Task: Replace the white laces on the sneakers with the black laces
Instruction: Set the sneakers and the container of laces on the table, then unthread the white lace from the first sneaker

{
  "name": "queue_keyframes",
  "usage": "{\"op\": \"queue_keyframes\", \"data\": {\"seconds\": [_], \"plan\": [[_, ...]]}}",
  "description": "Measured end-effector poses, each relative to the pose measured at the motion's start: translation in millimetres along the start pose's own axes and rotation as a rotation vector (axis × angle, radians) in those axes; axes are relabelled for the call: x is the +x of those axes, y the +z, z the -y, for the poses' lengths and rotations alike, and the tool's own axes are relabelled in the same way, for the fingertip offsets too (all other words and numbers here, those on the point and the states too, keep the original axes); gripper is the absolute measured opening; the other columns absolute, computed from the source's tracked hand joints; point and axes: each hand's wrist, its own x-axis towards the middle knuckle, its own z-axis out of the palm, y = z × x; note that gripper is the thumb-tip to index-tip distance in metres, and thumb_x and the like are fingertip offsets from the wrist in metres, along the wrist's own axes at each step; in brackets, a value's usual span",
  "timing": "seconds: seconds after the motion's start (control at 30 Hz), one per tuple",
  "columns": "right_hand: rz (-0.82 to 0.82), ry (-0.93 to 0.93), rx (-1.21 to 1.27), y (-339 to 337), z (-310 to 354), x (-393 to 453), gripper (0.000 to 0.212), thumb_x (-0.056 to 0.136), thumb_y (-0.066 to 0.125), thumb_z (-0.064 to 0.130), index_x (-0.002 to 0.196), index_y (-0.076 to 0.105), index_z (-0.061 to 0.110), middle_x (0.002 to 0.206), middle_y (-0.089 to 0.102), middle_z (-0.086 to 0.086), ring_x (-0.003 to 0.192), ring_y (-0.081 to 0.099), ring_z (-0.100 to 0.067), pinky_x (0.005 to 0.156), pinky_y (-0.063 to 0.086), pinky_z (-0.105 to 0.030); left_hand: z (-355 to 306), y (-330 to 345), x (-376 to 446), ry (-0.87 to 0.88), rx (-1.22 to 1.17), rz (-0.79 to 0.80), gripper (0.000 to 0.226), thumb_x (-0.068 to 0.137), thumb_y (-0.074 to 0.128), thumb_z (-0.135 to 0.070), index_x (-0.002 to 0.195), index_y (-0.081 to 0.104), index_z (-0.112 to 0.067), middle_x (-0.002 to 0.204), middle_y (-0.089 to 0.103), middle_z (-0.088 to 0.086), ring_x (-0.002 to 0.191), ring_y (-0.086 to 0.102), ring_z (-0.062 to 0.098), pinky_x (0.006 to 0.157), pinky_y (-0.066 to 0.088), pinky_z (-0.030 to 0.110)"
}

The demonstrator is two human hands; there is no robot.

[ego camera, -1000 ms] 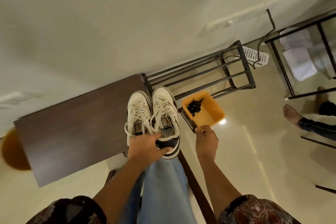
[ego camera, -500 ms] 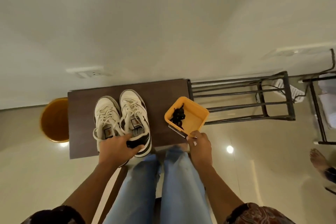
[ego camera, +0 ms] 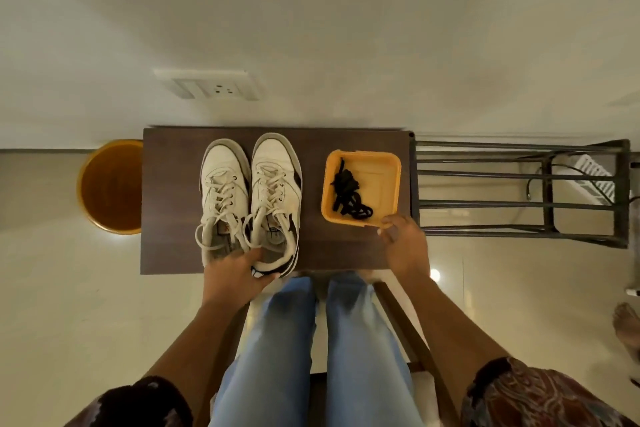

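Sneakers [ego camera: 251, 198] gripped — tray [ego camera: 394, 163] pinched.

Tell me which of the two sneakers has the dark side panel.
The sneaker nearer the yellow tray, the right-hand sneaker: it shows a dark side panel, while the left-hand sneaker looks plain white.

No legible text or labels.

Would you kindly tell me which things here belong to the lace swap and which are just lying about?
For the job: sneakers, white laces, black laces, yellow tray.
Lying about: orange stool, metal rack, wall socket.
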Motion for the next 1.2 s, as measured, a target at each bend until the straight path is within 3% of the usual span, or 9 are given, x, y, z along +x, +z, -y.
{"op": "queue_keyframes", "data": {"seconds": [0.13, 0.23, 0.3, 0.43, 0.57, 0.67, 0.83, 1.1, 1.2], "plan": [[0.056, 0.085, 0.028, 4.4, -9.8, 9.6, 0.035, 0.092, 0.061, 0.005, 0.127, 0.056, 0.004, 0.141, 0.048, -0.014, 0.12, 0.055, -0.032, 0.102, 0.045, -0.038, 1.2, 10.4, -1.8, 0.005, -0.058, 0.051, 0.05, 0.069, 0.076, -0.064, 0.102, 0.073, -0.028, 0.091, 0.075, 0.0, 0.082, 0.071, 0.026, 0.065, 0.055, 0.033], [0.088, 0.096, 0.031, 9.2, -13.8, 14.9, 0.047, 0.092, 0.06, 0.005, 0.135, 0.048, 0.02, 0.152, 0.034, -0.01, 0.132, 0.045, -0.032, 0.105, 0.045, -0.049, 8.2, 10.3, -6.2, 0.024, -0.141, 0.02, 0.057, 0.079, 0.057, -0.071, 0.117, 0.067, -0.029, 0.111, 0.072, 0.0, 0.1, 0.068, 0.027, 0.074, 0.056, 0.036], [0.053, 0.077, 0.065, 11.0, -12.3, 15.4, 0.048, 0.093, 0.059, 0.008, 0.124, 0.046, 0.043, 0.154, 0.031, -0.009, 0.134, 0.043, -0.034, 0.104, 0.044, -0.052, 10.0, 6.4, -11.7, 0.063, -0.17, -0.039, 0.07, 0.082, 0.034, -0.081, 0.118, 0.066, -0.03, 0.108, 0.073, -0.001, 0.094, 0.071, 0.025, 0.066, 0.058, 0.035], [-0.084, 0.098, 0.107, 16.7, -0.5, 5.8, 0.037, 0.095, 0.058, 0.008, 0.129, 0.051, 0.017, 0.153, 0.028, -0.011, 0.127, 0.048, -0.033, 0.102, 0.047, -0.046, 6.5, 3.8, -15.3, -0.056, -0.275, -0.059, 0.069, 0.087, 0.017, -0.079, 0.125, 0.056, -0.036, 0.107, 0.068, -0.004, 0.091, 0.067, 0.023, 0.066, 0.056, 0.033], [-0.225, -0.058, 0.145, 32.2, 5.6, -18.3, 0.049, 0.09, 0.064, 0.004, 0.115, 0.045, 0.042, 0.144, 0.037, -0.011, 0.12, 0.053, -0.034, 0.094, 0.052, -0.052, -8.8, 16.7, -5.8, -0.218, -0.402, -0.092, 0.041, 0.096, 0.027, -0.06, 0.113, 0.053, -0.032, 0.107, 0.057, -0.004, 0.089, 0.06, 0.019, 0.066, 0.056, 0.036], [-0.273, -0.171, 0.099, 52.3, -4.9, -31.1, 0.042, 0.089, 0.064, 0.005, 0.116, 0.05, 0.034, 0.135, 0.044, -0.009, 0.119, 0.052, -0.03, 0.095, 0.051, -0.052, -20.9, 29.1, -0.3, -0.33, -0.439, -0.22, 0.027, 0.097, 0.043, -0.047, 0.105, 0.059, -0.026, 0.104, 0.057, -0.003, 0.086, 0.056, 0.015, 0.065, 0.051, 0.031], [-0.149, -0.223, 0.089, 84.6, -14.3, -34.4, 0.039, 0.097, 0.053, 0.022, 0.136, 0.049, 0.026, 0.118, 0.054, -0.001, 0.105, 0.056, -0.021, 0.087, 0.053, -0.039, -22.0, 43.4, 6.2, -0.391, -0.452, -0.364, 0.024, 0.092, 0.055, -0.045, 0.098, 0.069, -0.026, 0.1, 0.062, -0.005, 0.082, 0.053, 0.008, 0.066, 0.036, 0.02], [-0.137, -0.197, 0.156, 100.3, -17.2, -25.7, 0.048, 0.099, 0.046, 0.035, 0.144, 0.031, 0.043, 0.104, 0.061, 0.005, 0.098, 0.06, -0.018, 0.083, 0.056, -0.043, -24.8, 42.4, 12.9, -0.413, -0.499, -0.463, 0.015, 0.085, 0.07, -0.043, 0.085, 0.073, -0.029, 0.089, 0.062, -0.01, 0.073, 0.054, 0.009, 0.059, 0.039, 0.023], [-0.158, -0.236, 0.154, 99.6, -13.3, -26.8, 0.046, 0.099, 0.042, 0.039, 0.143, 0.031, 0.043, 0.105, 0.062, 0.006, 0.1, 0.059, -0.016, 0.085, 0.055, -0.046, -24.1, 45.2, 13.3, -0.411, -0.477, -0.5, 0.033, 0.089, 0.063, -0.05, 0.065, 0.061, -0.027, 0.076, 0.056, -0.01, 0.061, 0.052, 0.009, 0.053, 0.04, 0.025]]}}
